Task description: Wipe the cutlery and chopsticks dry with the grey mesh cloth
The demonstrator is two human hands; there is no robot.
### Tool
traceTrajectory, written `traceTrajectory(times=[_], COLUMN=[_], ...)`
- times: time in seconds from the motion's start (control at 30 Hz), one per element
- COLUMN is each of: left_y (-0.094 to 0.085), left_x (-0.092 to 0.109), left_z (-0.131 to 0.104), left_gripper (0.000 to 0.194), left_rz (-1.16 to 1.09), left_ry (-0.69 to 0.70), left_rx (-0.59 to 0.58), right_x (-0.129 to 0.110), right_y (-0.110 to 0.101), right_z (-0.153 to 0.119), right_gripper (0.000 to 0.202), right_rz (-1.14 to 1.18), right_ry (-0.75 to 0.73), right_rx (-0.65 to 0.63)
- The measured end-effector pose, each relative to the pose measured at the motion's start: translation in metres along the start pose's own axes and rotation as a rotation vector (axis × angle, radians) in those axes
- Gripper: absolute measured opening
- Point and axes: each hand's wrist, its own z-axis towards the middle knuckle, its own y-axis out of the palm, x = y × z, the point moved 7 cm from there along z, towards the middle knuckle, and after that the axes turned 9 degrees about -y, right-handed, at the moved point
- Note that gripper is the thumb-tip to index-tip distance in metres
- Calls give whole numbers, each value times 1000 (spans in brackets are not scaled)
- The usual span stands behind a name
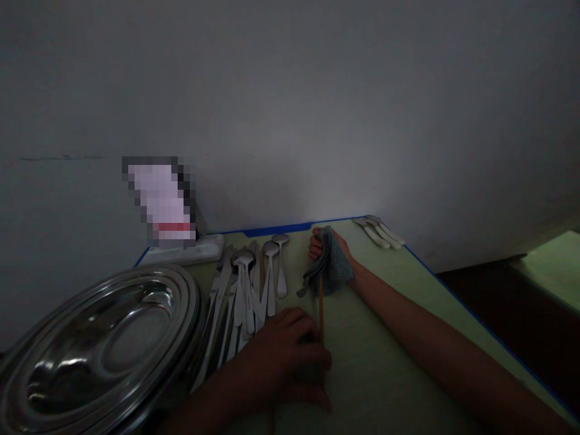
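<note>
My right hand (342, 244) is closed around a grey checked cloth (335, 266), which is folded over the far part of a thin wooden chopstick (321, 308). The chopstick comes out of the cloth toward me. At its near end my left hand (290, 356) curls its fingers and thumb around it; the fingers partly hide the grip. Just left of the hands lie several spoons (270, 249) and table knives (222, 281) in a loose row. Another brown stick (261, 272) shows among them.
A stack of oval steel dishes (181, 302) fills the near left. Behind it a blurred-out upright device (161, 202) stands in a white tray (208, 249) against the wall (317, 121). Several white-handled pieces of cutlery (383, 235) lie at the far right of the blue-edged table (385, 374).
</note>
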Motion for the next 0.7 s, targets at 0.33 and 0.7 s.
traceTrajectory(times=[0.33, 0.7], left_y=[-3, -3], left_x=[-5, -19], left_z=[-2, -4], left_gripper=[33, 37], left_rz=[-54, -100], left_ry=[-86, -184], left_rx=[11, 168], right_x=[-1, 6], right_y=[-1, -8], right_z=[3, -5], right_gripper=[41, 17], right_rz=[96, -211], right_ry=[-21, -84], right_rx=[-53, 42])
